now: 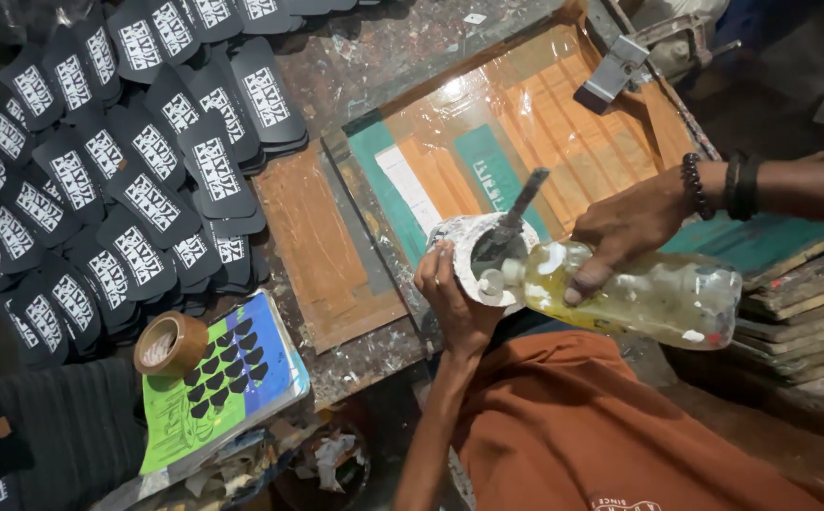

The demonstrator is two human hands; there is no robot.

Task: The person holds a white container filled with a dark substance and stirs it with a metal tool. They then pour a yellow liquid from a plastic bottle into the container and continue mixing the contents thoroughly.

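My left hand (452, 295) grips a small white paint-smeared cup (474, 248) from below, and a grey stirring stick (516, 214) stands in it. My right hand (625, 227) holds a clear plastic bottle (641, 293) of yellowish liquid, tipped sideways with its white nozzle (493, 281) at the cup's rim. Both hands are above the near edge of a wooden-framed printing screen (488, 156) that carries orange and teal tape.
Many black printed cut-out pieces (128, 161) lie spread in overlapping rows at the left. A roll of brown tape (170, 344) rests on a green and blue board (232, 388). A metal clamp (620, 61) holds the screen's far end. Stacked wooden frames (800, 284) are at the right.
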